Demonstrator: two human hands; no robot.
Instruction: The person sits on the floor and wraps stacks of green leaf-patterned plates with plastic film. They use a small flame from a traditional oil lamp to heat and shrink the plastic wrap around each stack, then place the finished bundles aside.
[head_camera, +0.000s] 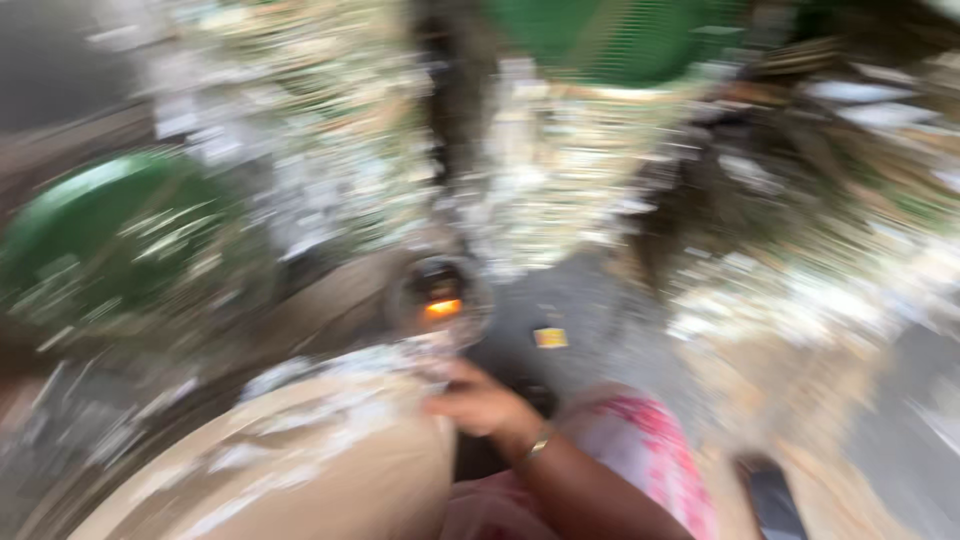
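Head view, badly blurred: my right hand (478, 403) rests on the rim of a wide tan basket (330, 480) strewn with white bits; I cannot tell how wide my fingers are. Beyond the basket sits a green bowl (110, 230).

The whole head view is smeared by motion, so only coarse shapes can be told: one hand (480, 403) with a metal band at the wrist reaches up from the lower middle, its fingers at the rim of a broad tan basket (300, 490) that lies just to its left with pale scraps (330, 385) strewn over it; which hand it is, and whether it grips anything, cannot be made out. Just above the hand stands a small round vessel (440, 298) with an orange glow inside, and near it to the right a small yellow scrap (550, 338) lies on the grey floor (590, 300). Well to the left of the hand is a green round basket (100, 215), another green one (610, 35) sits far above it at the top edge, heaps of whitish flaky stuff (560, 160) fill the space between them, and a dark flat slab (775, 500) lies to the lower right beside pink-and-white cloth (650, 440).
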